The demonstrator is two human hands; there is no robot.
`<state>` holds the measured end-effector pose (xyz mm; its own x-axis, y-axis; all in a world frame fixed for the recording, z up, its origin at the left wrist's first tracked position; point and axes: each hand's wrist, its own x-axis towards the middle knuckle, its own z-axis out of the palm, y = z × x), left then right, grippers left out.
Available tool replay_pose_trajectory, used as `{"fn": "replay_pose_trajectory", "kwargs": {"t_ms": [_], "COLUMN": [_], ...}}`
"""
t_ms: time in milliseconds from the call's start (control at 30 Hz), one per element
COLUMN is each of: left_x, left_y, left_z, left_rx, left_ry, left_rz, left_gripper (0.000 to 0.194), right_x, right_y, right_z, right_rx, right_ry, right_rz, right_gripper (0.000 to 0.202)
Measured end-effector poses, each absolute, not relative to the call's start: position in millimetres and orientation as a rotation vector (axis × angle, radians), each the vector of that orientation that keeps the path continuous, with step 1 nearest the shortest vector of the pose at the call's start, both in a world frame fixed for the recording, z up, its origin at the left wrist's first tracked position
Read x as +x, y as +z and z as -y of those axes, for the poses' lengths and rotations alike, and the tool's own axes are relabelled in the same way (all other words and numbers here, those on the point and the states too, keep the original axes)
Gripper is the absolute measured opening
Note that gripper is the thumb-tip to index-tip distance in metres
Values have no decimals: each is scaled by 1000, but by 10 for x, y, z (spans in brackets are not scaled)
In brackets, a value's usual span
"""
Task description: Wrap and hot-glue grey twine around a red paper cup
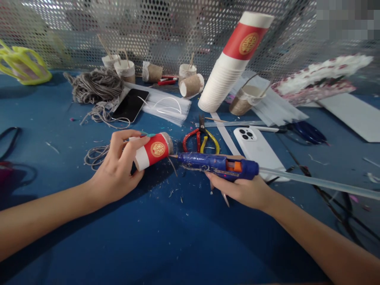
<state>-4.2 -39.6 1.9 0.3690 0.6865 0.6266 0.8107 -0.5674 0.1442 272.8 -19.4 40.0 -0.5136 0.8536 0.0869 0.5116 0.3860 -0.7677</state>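
My left hand point(120, 164) grips a red and white paper cup point(154, 151) with a gold emblem, tilted on its side. Grey cord point(168, 143) is wrapped around the cup's right end. In my right hand point(240, 190) is a blue glue gun point(204, 161), its fingers wrapped round the handle. A long clear glue stick point(314, 181) sticks out of the gun's back. The gun's nozzle is at the corded end of the cup; whether it touches cannot be made out. A short loose piece of cord hangs below the nozzle.
Behind my hands lie red and yellow scissors point(202, 136), a black phone point(130, 105) and a white phone point(259, 152). Farther back are a grey cord pile point(94, 86), a tall leaning cup stack point(224, 75) and several small wrapped cups. Black cables point(323, 194) run at the right.
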Motion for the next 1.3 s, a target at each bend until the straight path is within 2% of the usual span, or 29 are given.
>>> {"fn": "replay_pose_trajectory", "kwargs": {"t_ms": [67,133,300,400,467,633,700,767,967,1033,1133,1200,1300], "left_x": [-47,-53,-51,-40,-33,-31,-31,-29,-25,-27,-28,-27,-27], "left_y": [7,-4,-1,17,28,31,25,19,21,22,20,19,23], "left_z": [390,384,385,392,395,397,396,395,395,398,402,402,398], "left_rx": [-2442,-2442,-2435,-2413,-2395,-2376,-2387,-2399,-2399,-2407,-2411,-2406,-2401], "left_ry": [-978,-984,-1033,-1081,-1101,-1124,-1140,-1153,-1156,-1165,-1194,-1207,-1239], "left_rz": [1347,1351,1332,1352,1363,1377,1371,1369,1400,1412,1434,1459,1481], "left_gripper": [61,61,63,60,59,58,58,58,58,58,59,59,59], "right_x": [2763,2811,2928,2968,2998,3159,3214,3212,2787,2571,2274,2130,2020], "right_y": [404,405,432,430,407,422,519,654,910,909,853,800,737], "right_z": [170,126,-32,-114,-165,-249,-225,-159,146,226,264,239,180], "right_rx": [-1083,-1049,-1197,-1372,-1514,-1500,-1507,-1510,-1323,-1383,-1488,-1468,-1371], "right_ry": [921,681,-300,-511,-436,275,429,426,72,306,610,535,275], "right_rz": [2143,2115,2305,2540,2596,2621,2615,2565,2226,2237,2461,2587,2656], "right_gripper": [17,12,23,34,44,52,55,54,28,34,56,59,45]}}
